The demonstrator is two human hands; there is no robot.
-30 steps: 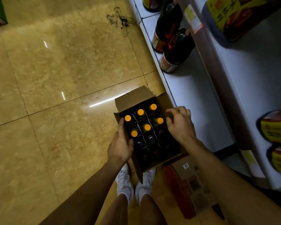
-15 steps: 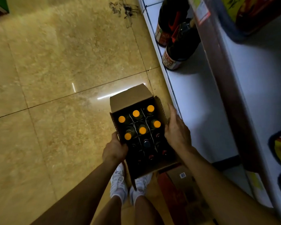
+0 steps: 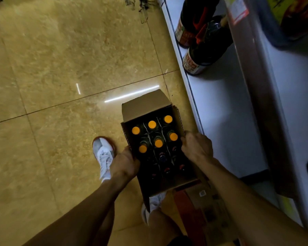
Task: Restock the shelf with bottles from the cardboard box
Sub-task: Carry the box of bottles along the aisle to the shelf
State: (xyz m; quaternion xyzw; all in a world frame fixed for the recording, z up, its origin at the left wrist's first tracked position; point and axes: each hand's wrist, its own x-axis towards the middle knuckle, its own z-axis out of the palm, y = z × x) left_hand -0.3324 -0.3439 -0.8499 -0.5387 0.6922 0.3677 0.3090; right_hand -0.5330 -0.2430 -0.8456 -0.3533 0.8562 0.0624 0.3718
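Risk: the cardboard box [image 3: 144, 105] looks full and heavy, and it's gripped by its side walls only. Left hand [image 3: 124, 164] has its fingers curled round the left wall; right hand [image 3: 196, 148] has its fingers hooked over the right rim. Neither hand is visibly under the base. If a wall buckles or the bottom seam gives, bottles hit the tiled floor [image 3: 60, 68] or the shoe [image 3: 103, 153]. A swing right could clip the shelf [image 3: 220, 107] edge or the two dark bottles [image 3: 204, 48] on it. The red carton [image 3: 199, 201] underfoot is a trip hazard.

Box: brown corrugated, top open, far flap up, card dividers. The far six orange-capped bottles [image 3: 152, 124] are clear; the nearer ones are dark-capped and in shadow. It's held just beside the lower shelf, seemingly off the floor.
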